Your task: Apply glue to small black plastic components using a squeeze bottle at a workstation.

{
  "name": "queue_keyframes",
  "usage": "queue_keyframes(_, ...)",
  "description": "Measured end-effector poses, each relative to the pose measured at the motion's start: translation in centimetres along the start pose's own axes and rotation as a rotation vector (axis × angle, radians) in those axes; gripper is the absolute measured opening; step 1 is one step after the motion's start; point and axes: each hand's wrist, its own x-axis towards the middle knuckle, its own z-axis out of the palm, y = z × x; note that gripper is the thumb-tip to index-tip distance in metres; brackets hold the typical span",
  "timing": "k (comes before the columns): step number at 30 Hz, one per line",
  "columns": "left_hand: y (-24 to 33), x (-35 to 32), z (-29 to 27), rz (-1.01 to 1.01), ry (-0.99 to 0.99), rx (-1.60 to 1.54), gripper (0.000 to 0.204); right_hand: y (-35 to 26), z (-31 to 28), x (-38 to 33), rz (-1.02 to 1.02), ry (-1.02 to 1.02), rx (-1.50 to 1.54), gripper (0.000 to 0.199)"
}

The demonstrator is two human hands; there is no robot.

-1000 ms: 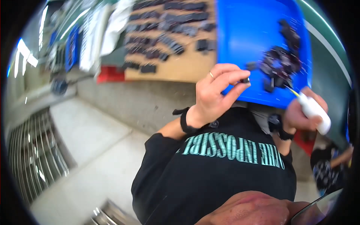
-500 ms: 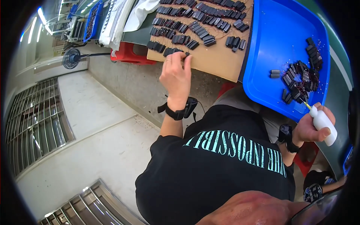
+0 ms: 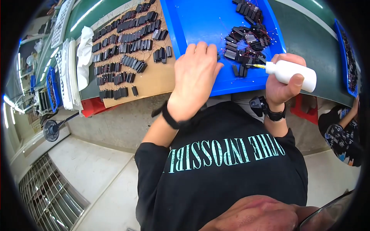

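My left hand reaches over the left part of the blue tray, back upward and fingers curled, fingertips partly hidden. A small black block shows between its thumb and fingers, and they seem closed on it. To the right, my right hand grips a white squeeze bottle with a thin yellow-based needle tip. That tip points left at a heap of black blocks with thin dark red wires in the tray. On brown cardboard left of the tray, several rows of similar blocks lie side by side.
A white cloth or sheet lies left of the cardboard on the green table. Another filled blue tray stands at the far right, near another person's patterned dark sleeve. Red stools are under the table; a fan is at left.
My left hand has moved right, from the front row on the cardboard to the blue tray. A single block now stands at that row's end. The view has turned; my right hand keeps the bottle.
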Motion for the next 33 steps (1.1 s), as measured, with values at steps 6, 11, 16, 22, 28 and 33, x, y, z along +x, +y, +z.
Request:
queue_keyframes(6,-0.7,0.5,1.4,0.051,-0.089,0.002,0.021,-0.4,0.1,0.6,0.005,0.021,-0.01,0.059)
queue_keyframes(11,0.1,-0.3,0.4,-0.146,0.032,-0.581,0.023,-0.6,-0.2,0.0,-0.007,0.061,0.061,0.062)
queue_keyframes(16,2.0,-1.3,2.4,-0.357,0.187,-1.235,0.036,-0.3,0.5,-0.1,-0.164,0.037,0.02,0.064)
queue_keyframes(22,1.8,-0.9,3.8,-0.303,0.261,-1.211,0.036,-0.2,1.0,0.5,-0.101,-0.148,0.092,0.065)
queue_keyframes(28,1.5,-0.7,4.1,-0.297,0.257,-1.204,0.036,0.3,1.6,0.3,-0.082,-0.163,0.015,0.067)
queue_keyframes(33,0.9,-0.8,3.9,-0.237,0.161,-1.151,0.035,0.8,1.5,0.2,-0.125,-0.177,-0.088,0.069)
